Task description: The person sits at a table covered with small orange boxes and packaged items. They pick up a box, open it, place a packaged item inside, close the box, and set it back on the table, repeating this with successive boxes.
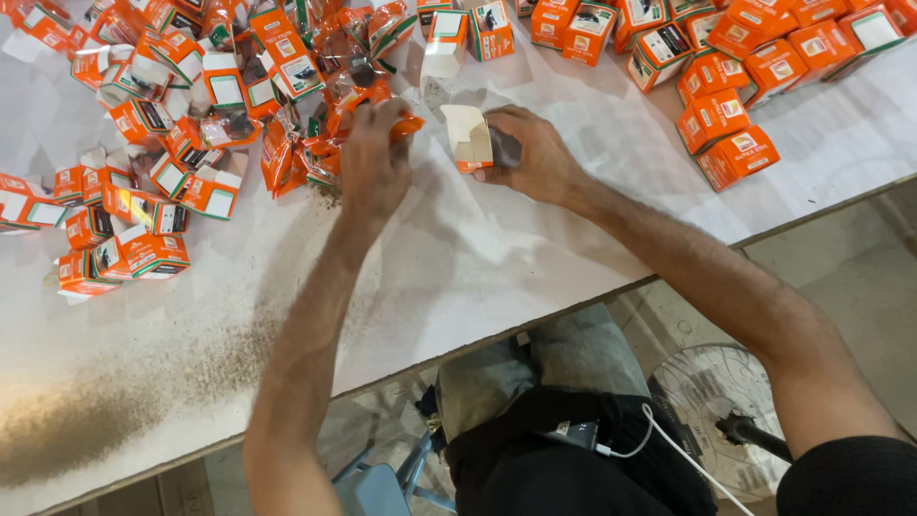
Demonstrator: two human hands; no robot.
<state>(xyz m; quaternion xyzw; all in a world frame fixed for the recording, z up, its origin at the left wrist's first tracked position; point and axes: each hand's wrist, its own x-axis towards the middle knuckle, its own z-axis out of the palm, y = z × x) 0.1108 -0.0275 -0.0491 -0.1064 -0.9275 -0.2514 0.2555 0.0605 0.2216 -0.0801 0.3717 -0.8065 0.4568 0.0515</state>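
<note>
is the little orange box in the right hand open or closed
Open: the small orange box in the right hand has its pale top flap standing up.

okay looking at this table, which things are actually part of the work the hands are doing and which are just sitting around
In hand:
- small open orange-and-white cardboard box, held by the right hand
- crinkly orange plastic packets, reached by the left hand

Lying about:
- closed orange boxes at the table's far right
- flattened orange cartons at the left
- white floor fan below the table

Packing workshop, white worktable [497, 258], heaped orange cartons [735, 57]
</note>
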